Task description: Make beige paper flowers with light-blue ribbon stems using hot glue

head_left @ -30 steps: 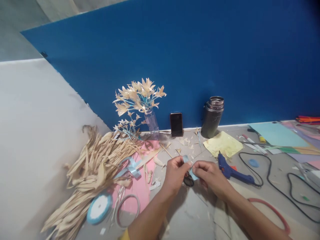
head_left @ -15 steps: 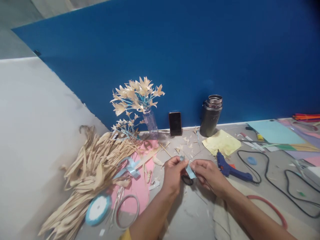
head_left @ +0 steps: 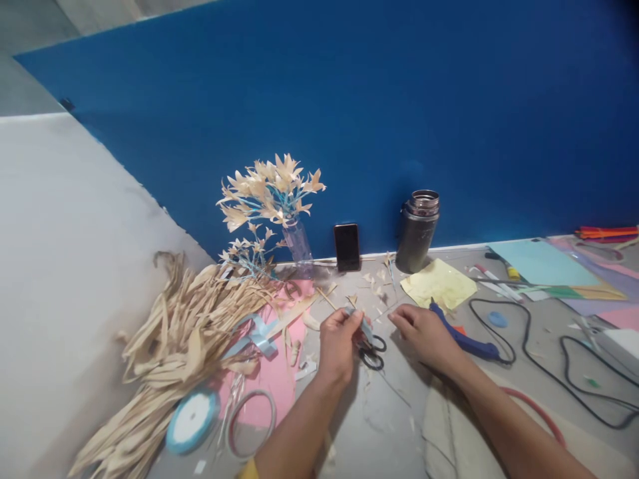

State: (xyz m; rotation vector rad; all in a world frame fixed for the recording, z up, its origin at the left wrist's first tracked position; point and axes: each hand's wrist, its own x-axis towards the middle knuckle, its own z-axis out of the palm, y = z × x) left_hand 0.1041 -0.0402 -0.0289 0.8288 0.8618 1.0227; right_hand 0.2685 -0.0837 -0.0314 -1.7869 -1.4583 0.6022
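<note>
My left hand (head_left: 339,342) is closed, pinching a short strip of light blue ribbon (head_left: 367,329) between thumb and fingers. Just under the ribbon, the black handles of a pair of scissors (head_left: 372,359) show; the blades are hidden. A small pale dried-husk flower (head_left: 352,301) appears just beyond my left fingertips; whether it is held is unclear. Apart from the ribbon, my right hand (head_left: 422,332) has its thumb and fingers pressed together. A thin dark line, perhaps wire, runs near its fingertips, and what it pinches, if anything, is too small to make out.
Husk flowers (head_left: 272,186) stand in a clear vase (head_left: 298,246) beside a phone (head_left: 347,246) and an open flask (head_left: 418,233). Dried husks (head_left: 190,332) and a ribbon roll (head_left: 192,422) lie left. A blue glue gun (head_left: 464,339) with a looping cord lies right.
My right hand has let go of the blue ribbon and moved slightly away to the right. The ribbon stays in my left hand, and more of the scissors' handles shows.
</note>
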